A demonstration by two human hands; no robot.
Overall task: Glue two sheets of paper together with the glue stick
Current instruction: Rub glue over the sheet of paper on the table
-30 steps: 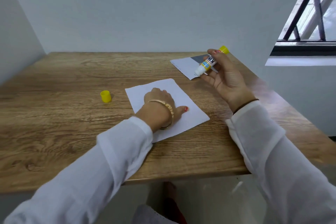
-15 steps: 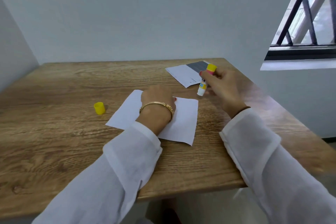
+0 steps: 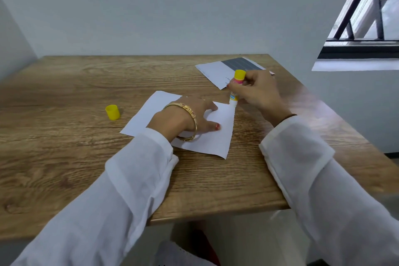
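A white sheet of paper (image 3: 216,136) lies flat in the middle of the wooden table (image 3: 64,157). My left hand (image 3: 190,116) presses down on it, fingers spread, a gold bangle on the wrist. My right hand (image 3: 257,90) grips an uncapped glue stick (image 3: 235,88) held upright, its white tip touching the sheet's far right corner. A second sheet (image 3: 218,71) with a dark grey panel lies at the back right, partly behind my right hand. The yellow cap (image 3: 112,112) stands on the table left of the sheet.
A wall runs along the table's back and left sides. The table's right edge drops off toward a window with dark bars (image 3: 367,17). The near edge is just under my sleeves.
My right hand has turned the glue stick upright and brought it down from mid-air to the sheet's far right corner. My left hand rotated the sheet and now lies flatter on it.
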